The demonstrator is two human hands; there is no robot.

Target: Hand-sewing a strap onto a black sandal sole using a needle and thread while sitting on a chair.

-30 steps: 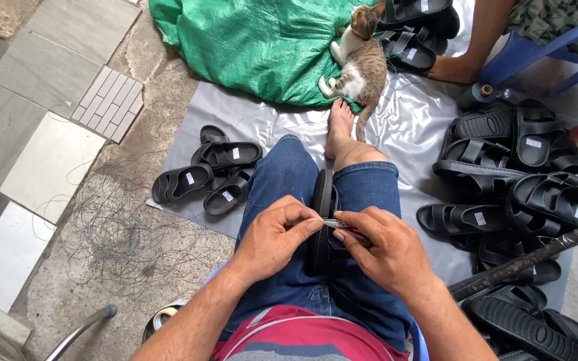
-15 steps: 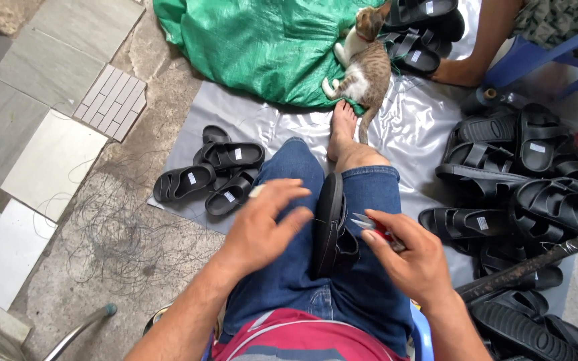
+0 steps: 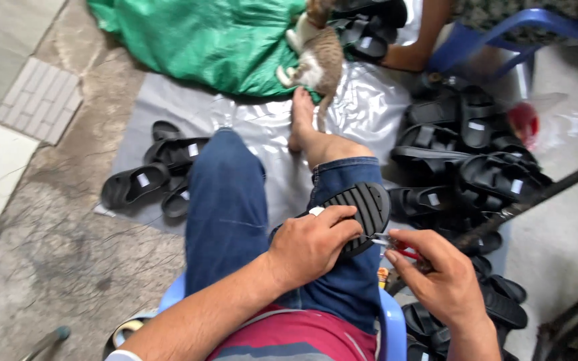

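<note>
The left hand (image 3: 312,244) clamps its fingers over a black rubber sandal with a ridged sole (image 3: 364,208) resting sole-up on the right thigh (blue jeans). Just beside the sole's edge, the right hand (image 3: 439,281) pinches small red-handled snips (image 3: 396,249).

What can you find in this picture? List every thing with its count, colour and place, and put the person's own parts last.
sandal in hand: one, black, sole up on the right thigh
small tool: one, red-handled, at the sandal's edge
sandals on the left: about four, black, on the clear plastic sheet
sandal pile: many, black, at the right
cat: one, tabby and white, on the tarp's edge
tarp: one, green, top
plastic sheet: one, clear, on the ground
chair: one, blue, top right
left hand: holds the sandal
right hand: holds the small tool
</note>
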